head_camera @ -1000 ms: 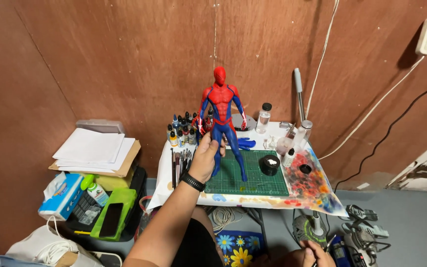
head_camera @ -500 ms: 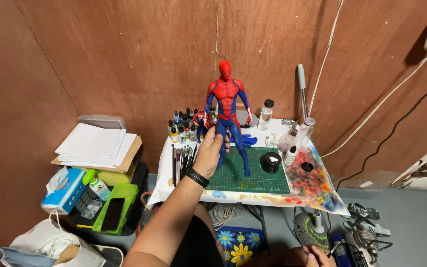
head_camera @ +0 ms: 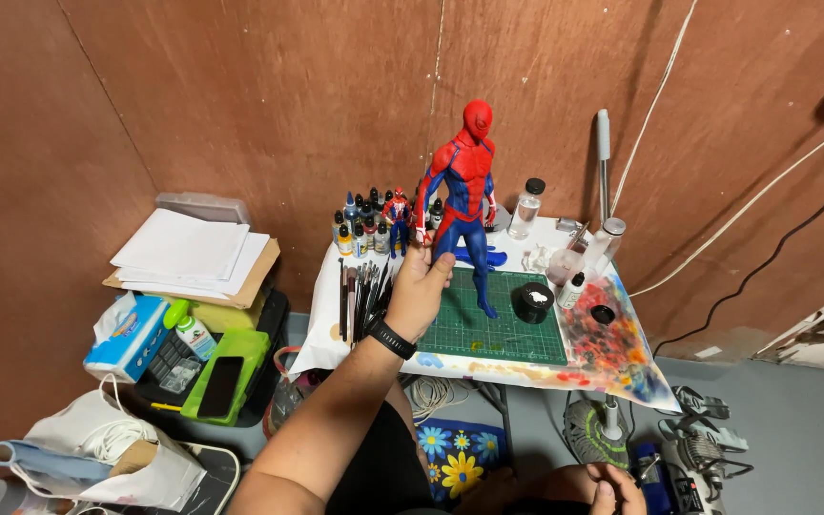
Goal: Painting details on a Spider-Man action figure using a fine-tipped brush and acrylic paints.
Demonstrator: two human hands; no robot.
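Left arm extended forward, wrist bearing a black band; left hand (head_camera: 419,291) raised, fingers closed on the lower leg of the red-and-blue figure (head_camera: 464,195). Figure upright, glossy moulded plastic, feet over the green gridded cutting mat (head_camera: 503,329). Left of the mat: a row of slender brushes (head_camera: 362,291). Behind it: small paint bottles (head_camera: 360,229). On its right edge: a round black jar (head_camera: 531,301). Right hand (head_camera: 607,491) low, well below the mat; grip cannot be determined.
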